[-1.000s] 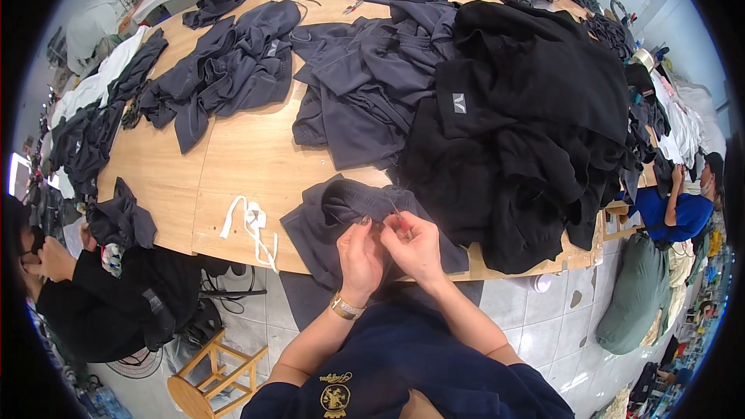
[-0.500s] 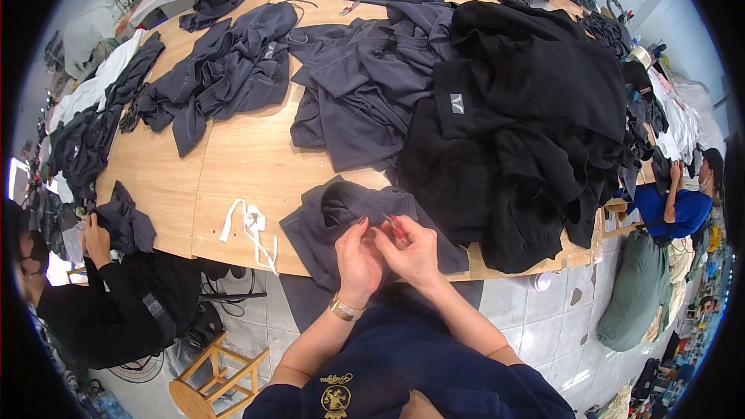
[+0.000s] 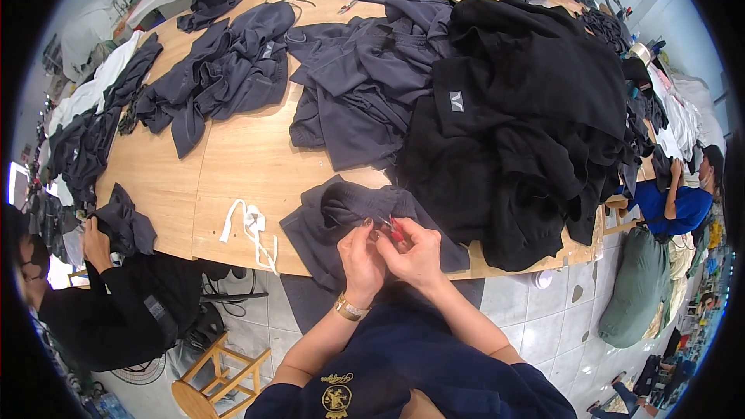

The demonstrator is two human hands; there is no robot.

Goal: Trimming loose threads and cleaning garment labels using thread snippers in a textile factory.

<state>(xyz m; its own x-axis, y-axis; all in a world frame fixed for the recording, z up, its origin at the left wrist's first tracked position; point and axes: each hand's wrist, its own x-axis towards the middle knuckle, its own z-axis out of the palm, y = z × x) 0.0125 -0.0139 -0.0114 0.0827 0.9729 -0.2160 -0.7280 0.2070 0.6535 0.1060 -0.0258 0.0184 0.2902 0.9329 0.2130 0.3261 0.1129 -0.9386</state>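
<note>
A dark grey garment (image 3: pixel 322 221) with a gathered elastic waistband lies at the table's near edge, partly hanging over it. My left hand (image 3: pixel 362 265) pinches its cloth near the waistband, thumb and forefinger together. In my right hand (image 3: pixel 417 254) are small red-handled thread snips (image 3: pixel 396 228), their tip close to the left fingertips. The two hands nearly touch; what lies exactly between the fingertips is too small to make out.
Close by on the right is a large heap of black garments (image 3: pixel 528 124). More grey garments (image 3: pixel 361 85) lie beyond. White tape (image 3: pixel 252 225) rests to the left on the wooden table (image 3: pixel 155 178). Other people work at the left, right and far sides; a wooden stool (image 3: pixel 221 376) stands lower left.
Both hands have shifted very slightly, and the snips have turned a little in my right hand. The garment stays in place.
</note>
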